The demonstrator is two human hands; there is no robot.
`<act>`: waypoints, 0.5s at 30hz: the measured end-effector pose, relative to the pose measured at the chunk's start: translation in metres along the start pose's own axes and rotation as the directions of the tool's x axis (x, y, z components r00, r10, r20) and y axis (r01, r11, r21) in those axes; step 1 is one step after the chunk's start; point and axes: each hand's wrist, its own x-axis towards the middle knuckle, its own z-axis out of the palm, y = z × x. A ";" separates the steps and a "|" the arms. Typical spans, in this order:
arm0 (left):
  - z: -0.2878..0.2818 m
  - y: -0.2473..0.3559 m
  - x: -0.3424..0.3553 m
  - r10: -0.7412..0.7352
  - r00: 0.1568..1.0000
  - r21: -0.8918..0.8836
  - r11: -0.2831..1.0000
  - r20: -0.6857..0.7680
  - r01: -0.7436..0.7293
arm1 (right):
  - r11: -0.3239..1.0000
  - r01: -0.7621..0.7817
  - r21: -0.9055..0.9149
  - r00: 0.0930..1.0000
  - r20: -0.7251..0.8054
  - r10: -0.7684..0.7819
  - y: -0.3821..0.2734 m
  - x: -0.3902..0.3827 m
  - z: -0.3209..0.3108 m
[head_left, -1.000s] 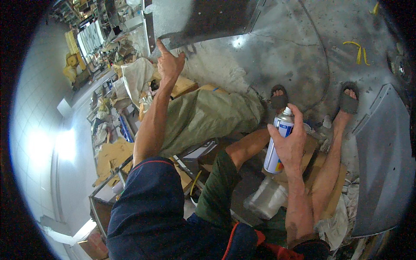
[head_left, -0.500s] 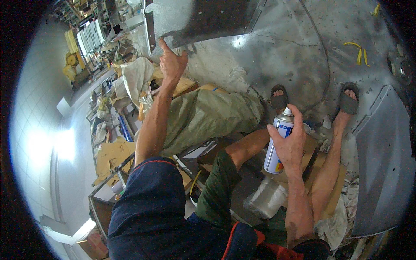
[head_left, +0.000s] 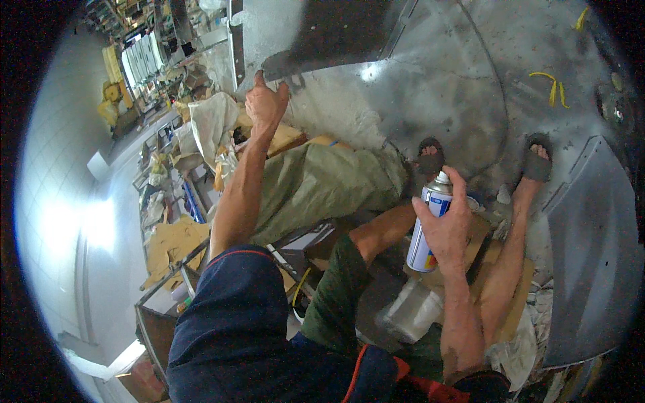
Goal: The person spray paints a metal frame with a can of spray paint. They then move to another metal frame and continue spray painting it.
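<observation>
As far as the spray can point(head_left: 421, 247) goes: right of centre in the frame, roughly upright with its top leaning a bit to the right, white nozzle point(head_left: 441, 177) uppermost. It's held up, not set down.
Right hand point(head_left: 451, 232): wrapped round the can, thumb across the front, index finger up by the nozzle. From my remote seat I can't tell if it's pressing; no mist that I can make out.
Left hand point(head_left: 266, 104): upper left of centre, nothing in it that I can see. Index finger stuck out, thumb spread wide of it, the rest curled in.
Grey panel point(head_left: 336, 37): top middle of the frame, paler toward its left side, darker to the right.
Panel corner: the pointing fingertip is right by the lower left one. Touching or just short of it, I honestly can't tell.
Pointing step: I'd call it picking out or checking that corner, with the can held ready. Just my read.
Can-to-panel gap: well apart. If the can's meant for that panel, I reckon the next move calls for bringing it up and left, nozzle facing the surface, left fingers out of the way.
Second panel point(head_left: 584, 248): grey too, over at the right edge.
Clutter: green sack point(head_left: 322, 185) below the left hand, torn cardboard point(head_left: 173, 248) at left, yellow strips point(head_left: 553, 94) upper right.
</observation>
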 end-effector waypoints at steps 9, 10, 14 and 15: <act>0.003 -0.007 0.004 0.037 0.999 0.058 0.998 -0.034 -0.035 | 0.997 0.055 -0.050 0.998 -0.028 -0.056 0.004 0.000 -0.002; 0.005 -0.002 0.003 0.019 0.998 0.058 0.998 -0.056 -0.016 | 0.998 0.047 -0.041 0.998 -0.028 -0.049 0.003 0.000 -0.002; 0.028 -0.046 0.008 0.130 0.989 0.170 0.978 -0.067 -0.117 | 0.997 0.071 -0.025 0.997 -0.002 -0.072 0.003 -0.003 -0.003; 0.023 -0.029 0.007 0.084 0.995 0.130 0.989 -0.063 -0.075 | 0.996 0.083 -0.031 0.996 -0.018 -0.083 0.006 -0.002 -0.003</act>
